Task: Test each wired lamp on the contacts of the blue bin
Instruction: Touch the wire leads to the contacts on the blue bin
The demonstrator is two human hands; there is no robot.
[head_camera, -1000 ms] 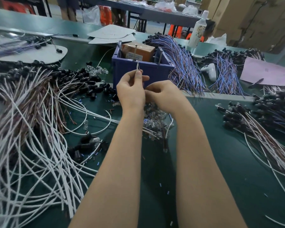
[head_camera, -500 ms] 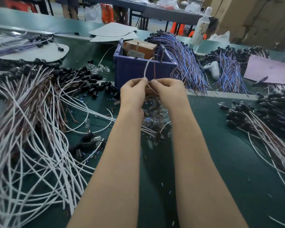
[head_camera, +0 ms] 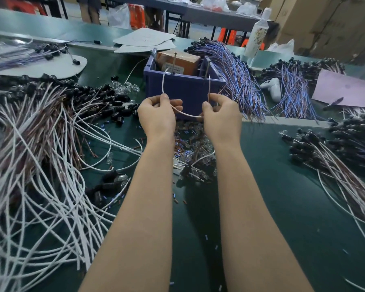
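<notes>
Slip risk: your left hand [head_camera: 156,116], right hand [head_camera: 221,119] each pinch a lead [head_camera: 162,85] before blue bin [head_camera: 188,91]; floppy tips may miss contacts [head_camera: 175,60].

On the bench [head_camera: 282,197] the bin [head_camera: 185,89] has a box [head_camera: 178,61] in it — a wire pile [head_camera: 40,154] to its left, a wire bundle [head_camera: 236,76] at its right — and before it the left hand [head_camera: 158,116] and right hand [head_camera: 221,119] hold a wire [head_camera: 185,114] over lamps [head_camera: 188,148].
</notes>
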